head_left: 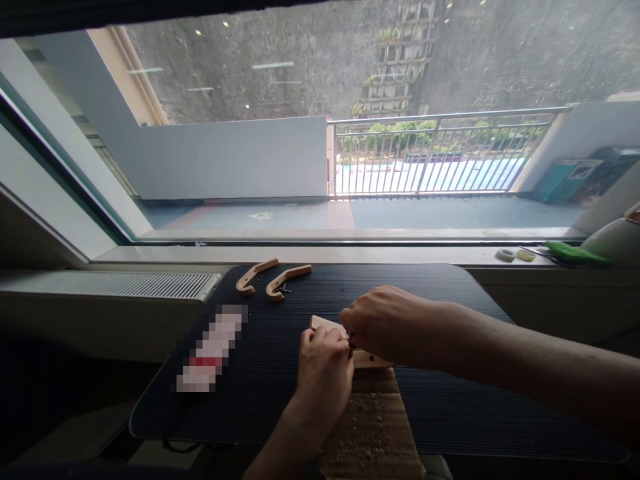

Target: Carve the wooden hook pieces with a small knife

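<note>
So my left hand [326,357] grips the wooden piece [365,361], right hand [370,325] closed round some dark bit [351,342], can't identify it; looks mid-working, calls for steady bracing.

Two hands [325,365] [376,321], two wooden hooks [264,267] [298,271], two small rolls [505,255] [525,255]; one wooden bar [373,360], one cardboard sheet [373,407], one table [460,400].

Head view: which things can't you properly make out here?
All in the head view:
Dark thing: mostly hidden between the left hand and right hand.
Wooden piece: middle covered by both hands.
Blocky patch: contents lost to pixelation.
Cardboard: near end cut off by the bottom edge.
Small bits by a wooden hook: too small to identify.
</note>
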A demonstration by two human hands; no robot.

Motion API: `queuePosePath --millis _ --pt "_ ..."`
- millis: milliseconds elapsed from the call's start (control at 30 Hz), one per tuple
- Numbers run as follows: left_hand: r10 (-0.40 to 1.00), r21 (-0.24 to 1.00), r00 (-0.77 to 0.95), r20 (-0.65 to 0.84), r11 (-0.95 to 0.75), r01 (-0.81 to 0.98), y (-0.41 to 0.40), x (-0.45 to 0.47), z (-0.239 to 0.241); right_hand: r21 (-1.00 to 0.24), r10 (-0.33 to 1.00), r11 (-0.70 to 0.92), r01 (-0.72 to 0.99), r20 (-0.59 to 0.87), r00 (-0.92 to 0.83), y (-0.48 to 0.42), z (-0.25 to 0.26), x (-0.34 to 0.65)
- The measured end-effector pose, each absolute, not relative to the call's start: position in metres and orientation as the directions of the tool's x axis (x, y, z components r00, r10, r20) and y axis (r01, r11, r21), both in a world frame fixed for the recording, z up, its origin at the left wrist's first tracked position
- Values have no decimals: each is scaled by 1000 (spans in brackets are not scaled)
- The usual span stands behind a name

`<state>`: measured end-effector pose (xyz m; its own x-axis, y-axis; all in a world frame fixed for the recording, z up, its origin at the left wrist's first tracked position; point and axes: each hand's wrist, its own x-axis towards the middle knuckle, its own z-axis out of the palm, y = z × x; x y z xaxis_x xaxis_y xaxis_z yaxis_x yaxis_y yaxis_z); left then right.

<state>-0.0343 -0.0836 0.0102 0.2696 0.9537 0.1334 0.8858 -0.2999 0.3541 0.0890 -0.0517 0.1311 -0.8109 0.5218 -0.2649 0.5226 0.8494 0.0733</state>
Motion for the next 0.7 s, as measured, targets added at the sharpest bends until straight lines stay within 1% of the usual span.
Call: queuePosePath --millis 133,233,300,367,500,567,700 --pt "956 354 267 120 -293 888 -85 -34 12 122 562 826 550 -253 -788 -55 133 88" --pt "957 354 267 117 -291 889 -85 -34 13 85 567 822 563 -211 -797 -56 138 89" --pt "957 353 266 118 -291 889 -86 -34 13 48 541 838 543 -192 -819 -56 141 90" --pt "956 355 267 120 -293 888 -86 -34 13 44 506 859 510 -224 -833 -56 143 90" --pt "952 347 270 143 -303 888 -85 -33 12 72 493 865 496 -302 -816 -55 141 89" --pt "950 339 267 158 -307 889 -86 -34 11 69 497 862 502 -306 -812 -54 139 89" --pt "948 342 273 166 -314 885 -87 -34 10 75 491 869 489 -263 -831 -52 134 91"
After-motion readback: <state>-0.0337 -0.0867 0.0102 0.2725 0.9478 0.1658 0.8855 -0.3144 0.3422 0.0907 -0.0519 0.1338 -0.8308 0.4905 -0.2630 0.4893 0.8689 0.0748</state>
